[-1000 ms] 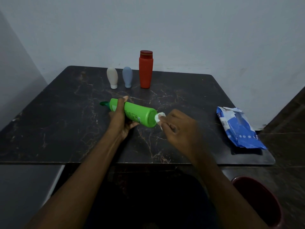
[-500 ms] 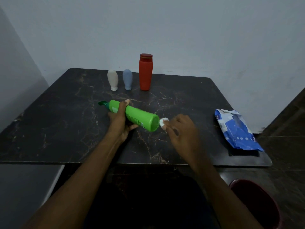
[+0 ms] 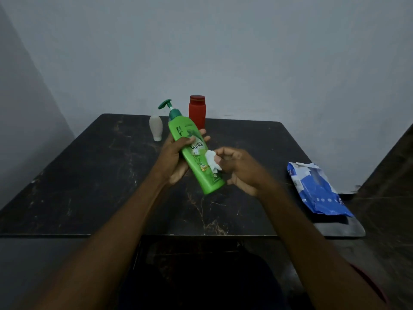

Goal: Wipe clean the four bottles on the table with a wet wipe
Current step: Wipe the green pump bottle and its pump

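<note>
Three bottles are in view as you hold the green pump bottle (image 3: pixel 194 151) clear of the dark, marble-veined worktop (image 3: pixel 89 186). It is tilted, with its dark green pump head up toward the wall (image 3: pixel 245 52) and leaning to your left, and its base low and nearest you. Your left hand (image 3: pixel 173 162) grips the green pump bottle round its middle from the left. The thumb lies across the printed label and the fingertips (image 3: pixel 204 135) show past the bottle's right edge. Your right hand (image 3: pixel 243 171) sits just right of the green pump bottle, fingers curled, and pinches a crumpled white wet wipe (image 3: pixel 211 161). The wipe lies against the right side of the bottle's lower label.

A red bottle (image 3: pixel 197 111) with a darker red cap stands upright behind the green pump bottle, just right of the pump head and partly hidden by the bottle's shoulder. A beige squeeze bottle (image 3: pixel 156 127) stands on its cap behind and just left of the green pump bottle, apart from it. A blue and white pack of wipes (image 3: pixel 317 191) lies flat well to the right of the green pump bottle, at the worktop's right edge, its top creased and showing white. Both of your forearms reach in from the bottom of the view toward the green pump bottle.
</note>
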The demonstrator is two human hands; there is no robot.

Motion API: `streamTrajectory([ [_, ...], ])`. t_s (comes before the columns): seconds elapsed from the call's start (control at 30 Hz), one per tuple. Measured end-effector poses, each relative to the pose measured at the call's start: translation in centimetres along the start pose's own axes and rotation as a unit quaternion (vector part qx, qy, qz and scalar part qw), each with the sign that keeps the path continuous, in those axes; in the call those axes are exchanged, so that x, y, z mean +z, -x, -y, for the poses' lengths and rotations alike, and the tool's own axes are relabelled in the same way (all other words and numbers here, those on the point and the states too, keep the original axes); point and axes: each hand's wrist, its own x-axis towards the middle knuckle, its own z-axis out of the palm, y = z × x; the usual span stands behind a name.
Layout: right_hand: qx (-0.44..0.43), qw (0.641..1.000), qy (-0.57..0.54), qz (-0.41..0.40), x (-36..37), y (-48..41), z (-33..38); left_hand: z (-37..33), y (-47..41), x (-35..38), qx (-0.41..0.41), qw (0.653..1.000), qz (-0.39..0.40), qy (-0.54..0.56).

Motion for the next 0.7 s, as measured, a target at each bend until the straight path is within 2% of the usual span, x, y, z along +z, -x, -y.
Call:
streamTrajectory([
  [0.1,-0.021,0.999,0.011,0.031,-0.6,-0.6,1.4,-0.3,-1.3,2.1,-0.005,0.999,0.032,-0.020],
  [0.3,-0.062,0.995,0.073,-0.026,-2.6,-1.8,2.2,-0.4,-4.3,5.1,-0.005,0.993,0.017,-0.113],
  [0.47,-0.108,0.985,0.112,-0.075,-5.2,-3.2,1.5,-2.8,-7.4,6.4,0.032,0.948,0.015,-0.317],
  [0.7,-0.152,0.963,0.187,-0.117,-8.5,-8.0,-0.2,-6.0,-13.0,7.3,-0.032,0.895,0.060,-0.441],
])
